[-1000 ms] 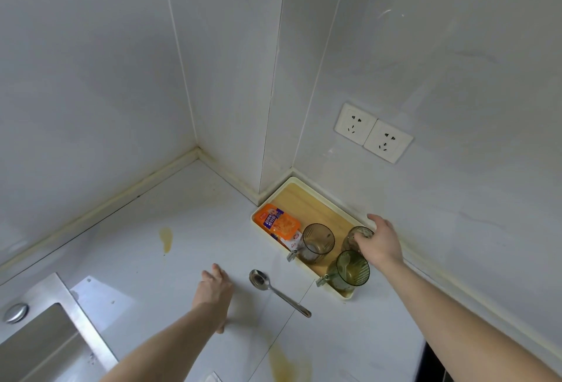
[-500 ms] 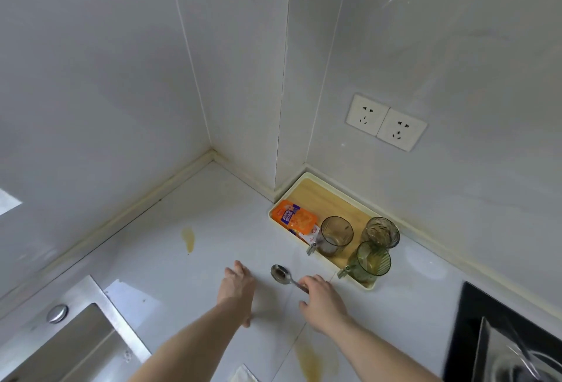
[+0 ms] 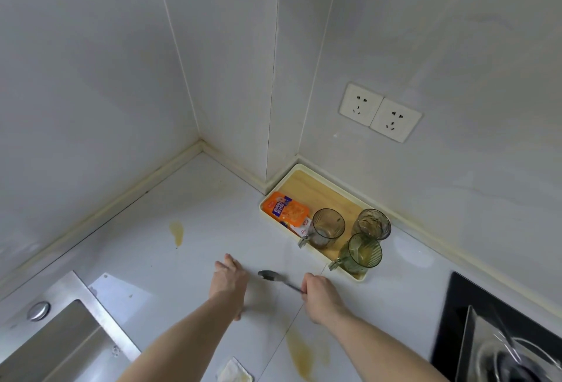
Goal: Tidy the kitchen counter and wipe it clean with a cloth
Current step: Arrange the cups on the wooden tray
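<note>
A metal spoon lies on the white counter, and my right hand grips its handle end. My left hand rests flat on the counter just left of the spoon's bowl, fingers straight. A cream tray with a wooden floor sits in the corner by the wall. It holds an orange snack packet and three dirty green-tinted glass mugs. Yellow-brown spills mark the counter at the left and near the front. A stained white cloth lies at the bottom edge.
A steel sink with a round plug knob occupies the lower left. A black hob with a steel pan is at the lower right. Two wall sockets sit above the tray.
My right hand left the mugs on the tray, came down to the spoon and now grips its handle. My left hand stayed flat on the counter.
</note>
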A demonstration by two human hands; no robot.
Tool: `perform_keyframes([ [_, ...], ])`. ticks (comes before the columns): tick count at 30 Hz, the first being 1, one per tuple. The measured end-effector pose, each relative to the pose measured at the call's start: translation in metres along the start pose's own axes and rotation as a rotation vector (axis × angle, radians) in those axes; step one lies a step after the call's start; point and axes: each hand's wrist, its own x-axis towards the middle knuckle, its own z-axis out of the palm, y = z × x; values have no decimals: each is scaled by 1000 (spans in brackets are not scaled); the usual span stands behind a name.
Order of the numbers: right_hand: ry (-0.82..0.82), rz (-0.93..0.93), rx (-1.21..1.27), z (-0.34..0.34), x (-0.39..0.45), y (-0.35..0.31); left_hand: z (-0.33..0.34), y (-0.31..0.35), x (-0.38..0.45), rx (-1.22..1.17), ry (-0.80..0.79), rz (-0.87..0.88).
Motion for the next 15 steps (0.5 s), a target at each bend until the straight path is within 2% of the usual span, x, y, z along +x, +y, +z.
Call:
perform_keyframes([
  [3, -43, -76, 252, -18, -11, -7, -1, 1, -4, 28, -5, -6],
  [6, 7, -183, 494, -63, -25, -18, -1, 0, -6, 39, -10, -7],
  [10, 202, -183, 785, -137, -27, -24, 2, 0, -6, 38, 8, 13],
  [15, 475, -84, 820, -203, -2, -4, 1, -1, -8, 23, 24, 26],
])
